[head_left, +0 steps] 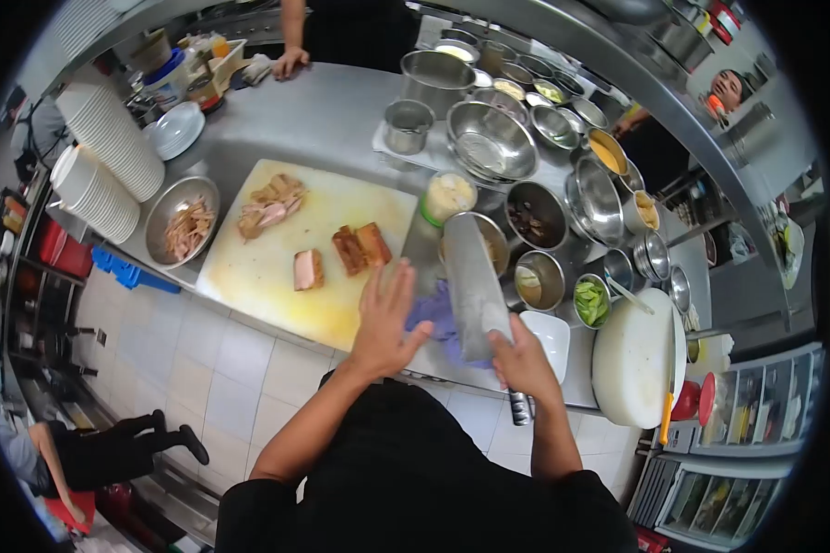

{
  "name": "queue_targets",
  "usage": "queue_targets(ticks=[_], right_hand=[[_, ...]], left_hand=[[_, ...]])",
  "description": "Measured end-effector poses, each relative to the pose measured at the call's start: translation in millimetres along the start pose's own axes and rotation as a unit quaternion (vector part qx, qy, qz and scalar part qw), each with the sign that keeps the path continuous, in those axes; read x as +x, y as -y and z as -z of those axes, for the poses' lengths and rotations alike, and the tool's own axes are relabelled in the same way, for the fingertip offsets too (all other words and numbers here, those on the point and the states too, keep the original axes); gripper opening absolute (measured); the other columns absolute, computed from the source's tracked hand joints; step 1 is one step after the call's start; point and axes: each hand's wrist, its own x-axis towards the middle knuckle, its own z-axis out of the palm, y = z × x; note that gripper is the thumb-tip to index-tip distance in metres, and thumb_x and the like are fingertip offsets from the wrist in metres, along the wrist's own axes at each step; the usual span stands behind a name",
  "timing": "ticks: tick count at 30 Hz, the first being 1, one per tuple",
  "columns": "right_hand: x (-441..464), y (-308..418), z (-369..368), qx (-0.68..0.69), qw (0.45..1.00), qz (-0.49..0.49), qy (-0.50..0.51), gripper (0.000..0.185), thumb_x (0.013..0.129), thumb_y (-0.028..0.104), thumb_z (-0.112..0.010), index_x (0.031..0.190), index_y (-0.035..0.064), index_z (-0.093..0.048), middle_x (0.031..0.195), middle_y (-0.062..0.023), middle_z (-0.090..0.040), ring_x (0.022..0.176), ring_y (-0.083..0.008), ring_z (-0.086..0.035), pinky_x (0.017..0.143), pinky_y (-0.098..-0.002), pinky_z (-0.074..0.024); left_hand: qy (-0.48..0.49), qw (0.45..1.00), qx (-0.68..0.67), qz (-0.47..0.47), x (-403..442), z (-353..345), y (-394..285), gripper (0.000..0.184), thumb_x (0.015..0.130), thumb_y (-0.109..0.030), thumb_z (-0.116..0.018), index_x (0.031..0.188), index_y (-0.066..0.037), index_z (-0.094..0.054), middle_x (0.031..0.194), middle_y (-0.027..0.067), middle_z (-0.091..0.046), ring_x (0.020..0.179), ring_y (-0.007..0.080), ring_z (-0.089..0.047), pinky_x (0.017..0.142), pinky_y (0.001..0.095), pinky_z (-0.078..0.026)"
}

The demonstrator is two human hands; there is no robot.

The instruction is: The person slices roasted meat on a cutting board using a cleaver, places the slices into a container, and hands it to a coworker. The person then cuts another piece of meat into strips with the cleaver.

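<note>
My right hand point(528, 362) is wrapped round the dark handle of a cleaver point(475, 286), its broad grey blade pointing away from me over the counter. My left hand point(387, 321), fingers spread and holding nothing, hovers by the near right edge of a white cutting board point(240, 281). Just beyond its fingertips lie browned blocks of roast pork point(350, 251). A smaller pork piece point(307, 270) sits left of them, and sliced meat point(272, 206) is farther back on the board. A crumpled purple cloth point(438, 315) lies between my hands, partly behind the blade.
Left of the board is a metal bowl of meat strips point(184, 226), near stacked white bowls point(111, 138). Several metal containers point(493, 138) crowd the right side. A round white block point(629, 359) stands there with an orange-handled knife point(667, 419). A person's hand point(291, 63) rests across the counter.
</note>
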Motion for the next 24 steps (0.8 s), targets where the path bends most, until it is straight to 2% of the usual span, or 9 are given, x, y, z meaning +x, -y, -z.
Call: queue_targets(ticks=[1, 4, 6, 9, 12, 15, 19, 22, 24], right_hand=[[2.3, 1.3, -14.2, 0.012, 0.999, -0.011, 0.036, 0.028, 0.105, 0.027, -0.056, 0.123, 0.0055, -0.053, 0.059, 0.0003, -0.050, 0.041, -0.0090, -0.045, 0.038, -0.0272, -0.0393], [-1.5, 13.1, -47.6, 0.072, 0.990, -0.030, 0.117, 0.027, 0.105, 0.026, -0.056, 0.123, 0.0074, -0.052, 0.058, 0.0011, -0.048, 0.041, -0.0089, -0.044, 0.038, -0.0272, -0.0393], [-4.5, 24.1, -54.9, 0.077, 0.988, -0.047, 0.129, 0.026, 0.105, 0.025, -0.056, 0.124, 0.0076, -0.052, 0.058, 0.0020, -0.047, 0.041, -0.0084, -0.043, 0.038, -0.0269, -0.0393], [-6.3, 37.9, -53.5, 0.075, 0.990, -0.042, 0.109, 0.027, 0.105, 0.024, -0.056, 0.126, 0.0075, -0.052, 0.058, 0.0025, -0.045, 0.041, -0.0079, -0.043, 0.038, -0.0263, -0.0394], [0.4, 39.3, -55.1, 0.052, 0.993, -0.041, 0.097, 0.032, 0.105, 0.023, -0.056, 0.132, 0.0081, -0.051, 0.057, 0.0021, -0.045, 0.041, -0.0079, -0.043, 0.039, -0.0261, -0.0396], [4.8, 34.8, -62.6, 0.050, 0.993, -0.039, 0.104, 0.031, 0.104, 0.023, -0.056, 0.131, 0.0084, -0.052, 0.058, 0.0011, -0.047, 0.042, -0.0080, -0.043, 0.039, -0.0266, -0.0394], [2.2, 40.4, -70.5, 0.047, 0.989, -0.043, 0.130, 0.024, 0.103, 0.023, -0.057, 0.122, 0.0076, -0.053, 0.060, 0.0001, -0.049, 0.044, -0.0085, -0.045, 0.041, -0.0280, -0.0402], [-0.1, 45.3, -75.0, 0.017, 0.989, -0.033, 0.143, 0.024, 0.103, 0.023, -0.058, 0.120, 0.0059, -0.053, 0.060, -0.0006, -0.050, 0.046, -0.0093, -0.046, 0.042, -0.0291, -0.0418], [-1.0, 45.1, -78.3, -0.005, 0.989, -0.046, 0.139, 0.025, 0.103, 0.023, -0.057, 0.120, 0.0047, -0.052, 0.061, -0.0016, -0.051, 0.046, -0.0099, -0.048, 0.042, -0.0297, -0.0425]], left_hand=[[0.029, 0.991, 0.109, -0.071, 4.5, 6.1, -9.8, 0.081, 0.099, -0.053, -0.053, 0.157, -0.001, -0.032, 0.163, 0.0216, -0.030, 0.151, 0.0484, -0.020, 0.119, 0.0670, -0.015], [0.088, 0.962, 0.252, -0.061, 2.9, 17.4, -1.1, 0.087, 0.099, -0.062, -0.045, 0.159, -0.001, -0.027, 0.168, 0.0173, -0.024, 0.154, 0.0483, -0.011, 0.115, 0.0763, -0.005], [0.063, 0.959, 0.275, 0.002, -10.1, 30.6, 38.1, 0.086, 0.099, -0.058, -0.050, 0.159, -0.001, -0.029, 0.167, 0.0184, -0.024, 0.153, 0.0492, -0.015, 0.116, 0.0739, -0.009], [-0.148, 0.973, 0.163, 0.072, -34.6, 72.2, 103.0, 0.082, 0.094, -0.050, -0.064, 0.153, 0.001, -0.038, 0.160, 0.0210, -0.035, 0.142, 0.0483, -0.034, 0.113, 0.0667, -0.026], [-0.179, 0.953, 0.218, 0.115, -21.5, 91.1, 112.9, 0.074, 0.088, -0.042, -0.075, 0.144, -0.001, -0.049, 0.147, 0.0220, -0.046, 0.127, 0.0439, -0.045, 0.102, 0.0578, -0.038], [-0.131, 0.933, 0.322, 0.089, -8.7, 75.9, 110.7, 0.067, 0.083, -0.042, -0.078, 0.136, -0.007, -0.058, 0.136, 0.0237, -0.051, 0.124, 0.0437, -0.044, 0.098, 0.0555, -0.040], [-0.139, 0.927, 0.335, 0.093, -12.4, 77.0, 135.5, 0.065, 0.084, -0.037, -0.078, 0.137, -0.006, -0.058, 0.135, 0.0218, -0.053, 0.124, 0.0429, -0.046, 0.098, 0.0541, -0.040], [-0.134, 0.958, 0.241, 0.075, -15.1, 86.0, 146.5, 0.054, 0.084, -0.024, -0.077, 0.133, -0.008, -0.063, 0.132, 0.0198, -0.057, 0.120, 0.0404, -0.052, 0.098, 0.0508, -0.043], [-0.074, 0.990, 0.116, -0.005, -24.0, 103.5, 154.3, 0.047, 0.084, -0.012, -0.074, 0.131, -0.011, -0.068, 0.131, 0.0197, -0.061, 0.117, 0.0384, -0.057, 0.103, 0.0449, -0.045]])
